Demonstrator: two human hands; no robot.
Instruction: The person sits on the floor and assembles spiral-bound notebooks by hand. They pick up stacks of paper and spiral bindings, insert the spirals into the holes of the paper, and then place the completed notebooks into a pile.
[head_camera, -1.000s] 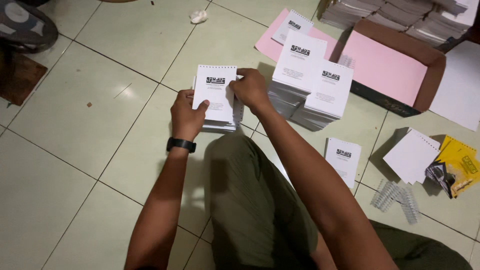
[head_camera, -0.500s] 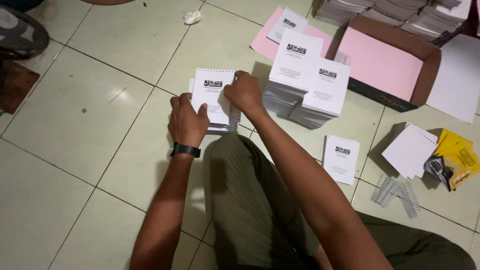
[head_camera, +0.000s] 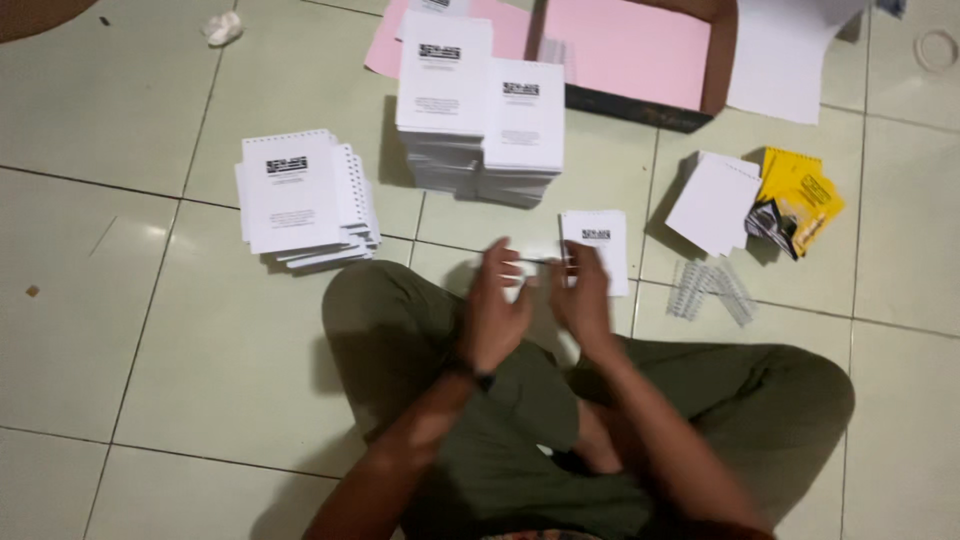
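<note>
Our hands are no longer resting on the stack of spiral-punched booklets (head_camera: 300, 195); we are leaving it on the floor to our left and are bringing both hands back above our lap. That stack is looking squared and done with for now. The left hand (head_camera: 497, 315) and right hand (head_camera: 580, 295) are now pinching a thin dark wire (head_camera: 540, 261) between them, each grip closing on one end, though blur is hiding the fingertips. Just beyond it, a single white booklet (head_camera: 598, 245) is lying on the tiles, and further right the loose binding coils (head_camera: 710, 290) are waiting beside the white pad (head_camera: 712, 203).
</note>
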